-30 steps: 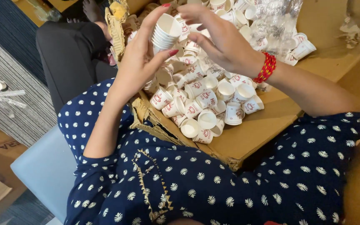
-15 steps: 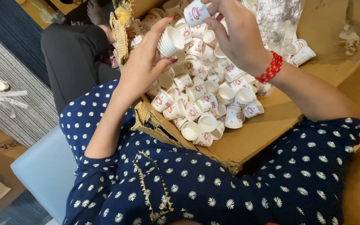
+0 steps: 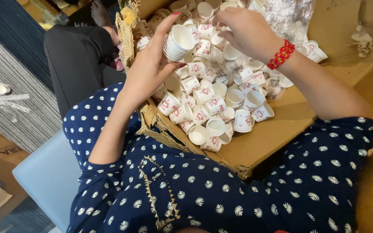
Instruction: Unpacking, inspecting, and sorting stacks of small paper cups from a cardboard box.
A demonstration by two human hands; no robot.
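The left hand (image 3: 145, 71) fingers are clamped around the stack of cups (image 3: 177, 43); the right hand (image 3: 247, 32), just right of it, pinches into the loose cups (image 3: 214, 103).

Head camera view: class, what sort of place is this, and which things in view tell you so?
Probably a home or small informal workroom, not a factory: the person sits on a pale blue seat by a striped rug, sorting loose paper cups from a torn cardboard box, left hand holding a stack of cups.

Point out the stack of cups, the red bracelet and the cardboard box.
stack of cups (image 3: 175, 43), head view, side of the nested stack.
red bracelet (image 3: 280, 55), head view, beaded band.
cardboard box (image 3: 268, 140), head view, bare flap.
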